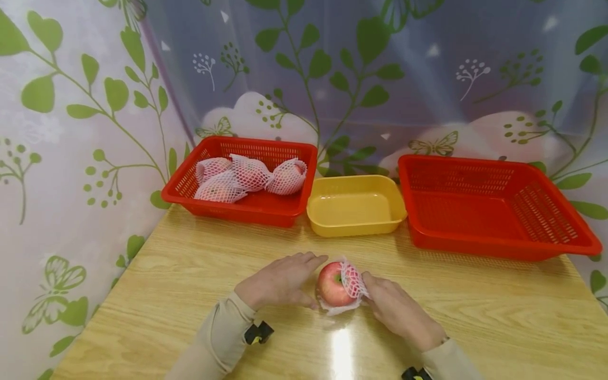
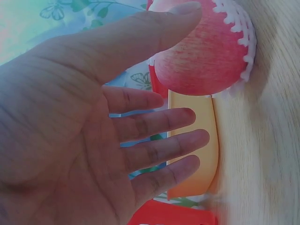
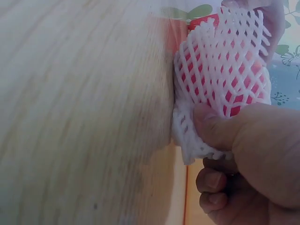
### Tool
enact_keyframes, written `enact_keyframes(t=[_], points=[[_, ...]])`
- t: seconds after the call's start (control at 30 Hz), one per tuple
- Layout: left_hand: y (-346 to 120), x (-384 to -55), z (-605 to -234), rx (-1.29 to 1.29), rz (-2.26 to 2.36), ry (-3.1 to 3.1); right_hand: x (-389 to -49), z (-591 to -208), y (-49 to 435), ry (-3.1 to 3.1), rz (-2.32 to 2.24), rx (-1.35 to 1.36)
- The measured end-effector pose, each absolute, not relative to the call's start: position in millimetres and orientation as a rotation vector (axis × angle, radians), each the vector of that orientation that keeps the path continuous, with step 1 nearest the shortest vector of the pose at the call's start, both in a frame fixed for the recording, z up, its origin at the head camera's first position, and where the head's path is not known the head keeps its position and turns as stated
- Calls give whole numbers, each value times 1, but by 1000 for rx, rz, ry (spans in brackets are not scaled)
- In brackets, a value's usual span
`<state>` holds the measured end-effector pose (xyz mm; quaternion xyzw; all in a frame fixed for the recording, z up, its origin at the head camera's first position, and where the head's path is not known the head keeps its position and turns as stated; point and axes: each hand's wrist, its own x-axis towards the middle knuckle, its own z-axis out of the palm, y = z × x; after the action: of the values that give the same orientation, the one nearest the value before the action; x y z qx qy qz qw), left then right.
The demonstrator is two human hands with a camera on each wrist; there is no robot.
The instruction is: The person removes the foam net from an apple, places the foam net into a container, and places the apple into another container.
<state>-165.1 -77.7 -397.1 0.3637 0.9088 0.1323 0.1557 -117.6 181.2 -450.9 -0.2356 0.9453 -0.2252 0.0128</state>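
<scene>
A red apple [image 1: 331, 285] sits on the wooden table in front of me, partly covered by a white foam net [image 1: 353, 281]. The net wraps its right side and underside, while the left side and top are bare. My right hand [image 1: 399, 306] pinches the net's edge between thumb and curled fingers, plain in the right wrist view, where the net [image 3: 220, 70] bunches at the thumb. On the apple's other side, my left hand [image 1: 285, 279] has its fingers extended and spread. In the left wrist view its thumb overlaps the apple [image 2: 201, 61].
A red basket [image 1: 237, 211] at the back left holds several apples in foam nets [image 1: 249, 174]. Beside it stands a yellow bin [image 1: 356, 229], then another red basket [image 1: 499, 248] on the right. Patterned curtains [image 1: 304, 79] hang behind the wooden table [image 1: 190, 253].
</scene>
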Motion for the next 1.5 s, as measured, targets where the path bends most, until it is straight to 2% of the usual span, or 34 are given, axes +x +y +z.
enact_keyframes(t=[0.17, 0.4, 0.53, 0.77, 0.97, 1.2, 1.5], points=[[-78, -165, -398, 1058, 385, 2608, -116, -447, 182, 2968, -703, -753], [-78, -165, -397, 1055, 373, 2628, -114, -421, 185, 3025, -627, -514], [-80, -164, -396, 1039, 384, 2627, -111, -413, 181, 3114, -689, -514], [-83, -162, -392, 1027, 442, 2636, -120, -437, 154, 2915, -932, -514], [-82, -160, -393, 1041, 429, 2619, -121, -456, 157, 2853, -1011, -575], [-85, -161, -392, 1058, 427, 2632, -117, -454, 162, 2916, -885, -685], [-86, -161, -395, 1030, 450, 2618, -115, -441, 160, 3000, -698, -573]])
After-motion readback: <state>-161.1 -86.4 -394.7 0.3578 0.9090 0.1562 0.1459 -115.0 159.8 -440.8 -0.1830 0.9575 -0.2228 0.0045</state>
